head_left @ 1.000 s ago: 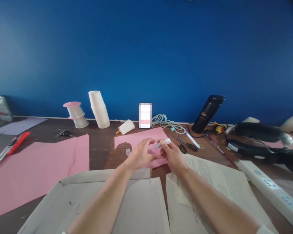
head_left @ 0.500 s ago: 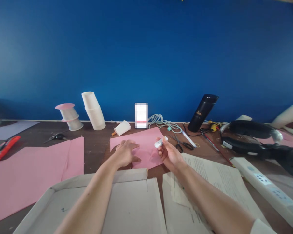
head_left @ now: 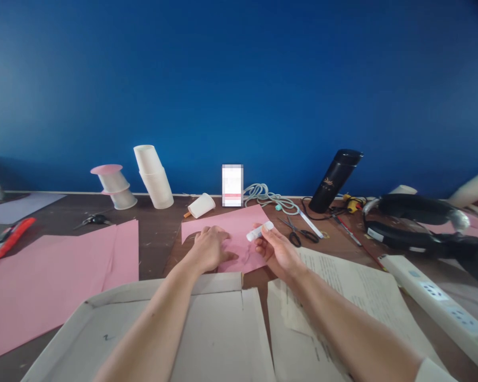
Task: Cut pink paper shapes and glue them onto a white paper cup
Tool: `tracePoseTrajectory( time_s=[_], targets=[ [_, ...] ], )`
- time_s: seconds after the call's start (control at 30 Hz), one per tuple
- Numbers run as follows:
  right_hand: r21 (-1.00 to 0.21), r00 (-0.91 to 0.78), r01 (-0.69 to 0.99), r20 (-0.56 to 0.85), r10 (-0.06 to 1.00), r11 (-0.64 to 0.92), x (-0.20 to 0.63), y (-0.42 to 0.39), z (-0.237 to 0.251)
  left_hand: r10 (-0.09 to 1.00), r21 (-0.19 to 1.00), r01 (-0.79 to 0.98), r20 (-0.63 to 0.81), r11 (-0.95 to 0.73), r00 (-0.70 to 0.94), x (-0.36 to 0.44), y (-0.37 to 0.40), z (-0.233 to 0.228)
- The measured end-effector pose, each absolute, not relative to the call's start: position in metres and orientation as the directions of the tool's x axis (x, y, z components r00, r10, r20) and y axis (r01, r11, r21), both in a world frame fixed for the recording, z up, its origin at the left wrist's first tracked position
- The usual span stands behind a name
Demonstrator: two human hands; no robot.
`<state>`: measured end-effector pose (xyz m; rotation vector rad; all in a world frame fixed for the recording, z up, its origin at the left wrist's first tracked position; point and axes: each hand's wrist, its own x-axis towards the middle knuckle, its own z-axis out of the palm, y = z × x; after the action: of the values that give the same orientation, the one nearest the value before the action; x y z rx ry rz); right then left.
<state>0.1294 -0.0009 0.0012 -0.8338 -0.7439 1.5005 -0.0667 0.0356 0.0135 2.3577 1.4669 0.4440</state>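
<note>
A pink sheet of paper [head_left: 239, 225] lies on the dark table, beyond the cardboard box. My left hand [head_left: 213, 246] rests on its left part, fingers spread, holding nothing. Over the sheet's right side, my right hand [head_left: 276, 249] pinches a white glue stick [head_left: 258, 232] between thumb and fingers. The tube is tilted and points left, just above the paper. Black-handled scissors [head_left: 298, 232] lie right of that hand. Behind the sheet, a white paper cup [head_left: 202, 206] lies on its side with an orange stick poking out from under it.
An open cardboard box [head_left: 219, 329] and printed papers [head_left: 342, 281] lie nearest me. More pink sheets [head_left: 63, 276] and a red cutter [head_left: 11, 239] are left. Stacked cups [head_left: 155, 178], a phone-like screen [head_left: 232, 184], a cable [head_left: 263, 195], a black flask [head_left: 334, 180] and a power strip [head_left: 434, 297] surround the sheet.
My left hand has slid slightly to the right across the pink paper. My right hand has turned the glue stick so more of its length shows, reaching farther left. The view has shifted a little.
</note>
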Motion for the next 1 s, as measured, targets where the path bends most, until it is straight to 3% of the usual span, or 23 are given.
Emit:
tracePoseTrajectory(
  time_s=[0.2, 0.33, 0.47, 0.7, 1.0],
  targets=[
    [-0.893, 0.001, -0.451, 0.000, 1.000, 0.001, 0.124, 0.000, -0.002, 0.851, 0.638, 0.575, 0.285, -0.511, 0.440, -0.055, 0.026, 0.025],
    [-0.940, -0.018, -0.337, 0.068, 0.998, 0.058, 0.118, -0.001, -0.005, 0.821, 0.599, 0.564, 0.374, -0.568, 0.431, -0.037, 0.018, 0.026],
    [-0.978, 0.029, -0.205, 0.021, 0.999, 0.027, 0.118, -0.002, -0.007, 0.834, 0.568, 0.612, 0.406, -0.550, 0.373, -0.028, 0.014, 0.022],
    [-0.944, 0.046, -0.329, 0.008, 0.999, 0.023, 0.122, 0.000, -0.006, 0.869, 0.577, 0.649, 0.349, -0.495, 0.352, -0.034, 0.019, 0.020],
    [-0.997, 0.214, -0.032, 0.063, 0.975, 0.072, 0.130, 0.004, -0.005, 0.847, 0.505, 0.685, 0.391, -0.525, 0.361, -0.028, 0.015, 0.021]
  ],
)
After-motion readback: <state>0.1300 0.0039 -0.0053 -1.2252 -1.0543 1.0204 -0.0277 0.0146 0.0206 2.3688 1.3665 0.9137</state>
